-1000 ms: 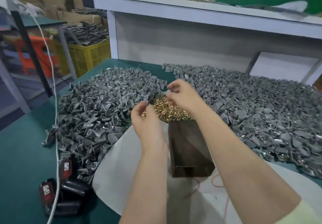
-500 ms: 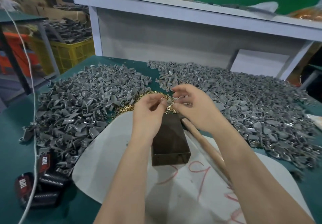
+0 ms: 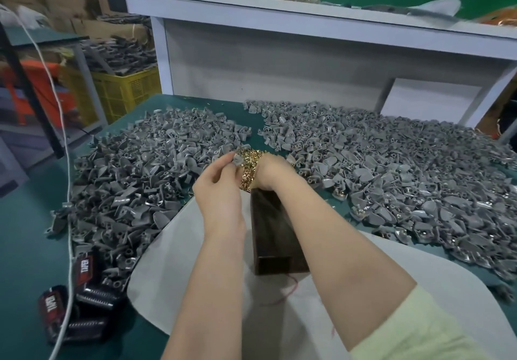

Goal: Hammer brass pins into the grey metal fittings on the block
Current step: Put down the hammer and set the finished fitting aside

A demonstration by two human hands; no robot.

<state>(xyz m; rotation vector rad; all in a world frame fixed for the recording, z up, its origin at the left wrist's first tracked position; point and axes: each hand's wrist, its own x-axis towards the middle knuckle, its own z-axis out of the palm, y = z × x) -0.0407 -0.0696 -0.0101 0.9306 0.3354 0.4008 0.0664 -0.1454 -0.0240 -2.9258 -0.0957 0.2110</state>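
— Left of the fingers, past the white cable [image 3: 67,191] and those black tags [image 3: 70,303], one heap of fittings [image 3: 145,175] spreads over the tabletop [image 3: 25,247]. Which piece is in play?

— The grey fitting [image 3: 237,159]. The left hand [image 3: 221,191] has it pinched at the fingertips, just left of the brass pins [image 3: 249,169]. It looks light and stiff, so I'd hold it by the flat wing and keep the socket clear.

— And the right hand [image 3: 272,170]?

— It's down in the pins, just right of that fitting. Its fingers are buried, so I can't tell whether they're gripping or spread. The pins look tiny and smooth and would slip easily. Best to pinch one by the shank.

— The block [image 3: 275,231]?

— It stands nearer than the fingertips, between the two forearms, on the white sheet [image 3: 173,275]. I see no hammer. Right of the fingers, the second heap [image 3: 391,180] crowds close, and loose pieces could stray under a blow.
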